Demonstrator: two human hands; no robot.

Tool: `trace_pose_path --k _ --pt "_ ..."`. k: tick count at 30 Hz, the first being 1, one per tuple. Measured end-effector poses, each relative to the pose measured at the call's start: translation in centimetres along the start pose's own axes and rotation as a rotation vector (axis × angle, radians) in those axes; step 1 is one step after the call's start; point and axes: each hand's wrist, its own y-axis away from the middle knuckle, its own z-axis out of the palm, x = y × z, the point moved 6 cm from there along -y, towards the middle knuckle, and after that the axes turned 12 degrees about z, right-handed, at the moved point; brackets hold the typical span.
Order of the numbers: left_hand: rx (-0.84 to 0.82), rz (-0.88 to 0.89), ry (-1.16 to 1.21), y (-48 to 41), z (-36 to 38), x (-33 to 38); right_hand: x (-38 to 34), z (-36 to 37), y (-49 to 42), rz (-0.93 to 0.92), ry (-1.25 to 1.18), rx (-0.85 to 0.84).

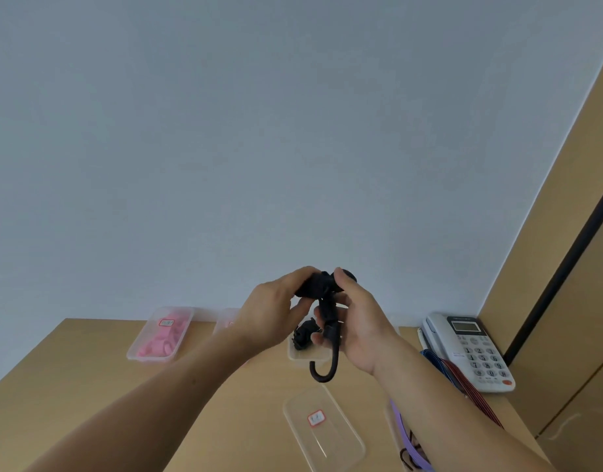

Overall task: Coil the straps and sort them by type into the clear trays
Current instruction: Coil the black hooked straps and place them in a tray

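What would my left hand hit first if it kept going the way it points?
Probably the right hand. The left hand points across at it, both gripping the black strap between them, so the gap is slight, though depth is unclear.

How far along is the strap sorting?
Done: pink coils sit in the far-left tray, and some black coils lie in the tray behind the hands. In hand: the left hand and right hand both grip a black strap, partly coiled, its tail hanging loose. Left: the near tray looks empty; purple straps and red and blue straps by the phone lie loose.
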Motion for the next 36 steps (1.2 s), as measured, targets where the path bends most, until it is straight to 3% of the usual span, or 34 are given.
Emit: trace_pose_path --k 4,6,8,12,14,17,24,29,32,36 --pt "0.009 0.285 -0.193 0.2 -0.1 0.9 0.1 0.1 0.0 0.028 0.062 0.018" --pt "-0.002 0.345 -0.208 0.4 0.0 0.7 0.2 -0.1 -0.1 0.008 0.113 0.037" --pt "-0.056 0.181 -0.005 0.7 0.1 -0.4 0.0 -0.6 -0.2 -0.047 0.144 0.05" --pt "-0.309 -0.427 0.618 1.0 0.9 -2.4 -1.1 -1.0 -0.2 -0.21 0.379 0.075" --pt "-0.434 -0.489 0.614 0.5 0.8 -2.4 -1.2 -0.5 -0.2 -0.242 0.596 0.064" --pt "-0.624 -0.361 0.462 0.6 1.3 -1.7 -1.0 -0.5 -0.4 -0.22 0.782 0.088" --pt "-0.45 -0.457 0.728 1.8 1.4 -2.6 -1.0 -1.2 -0.2 -0.116 0.559 -0.078" --pt "-0.046 -0.705 1.038 1.9 0.9 -4.0 -3.5 -2.0 0.5 -0.205 0.102 -0.192" --pt "0.056 -0.827 1.183 2.6 1.2 -4.6 -4.5 -1.8 1.1 -0.362 0.201 -0.183" --pt "0.019 -0.911 1.244 3.2 2.5 -4.2 -4.3 -1.6 1.0 -0.412 0.361 -0.01"
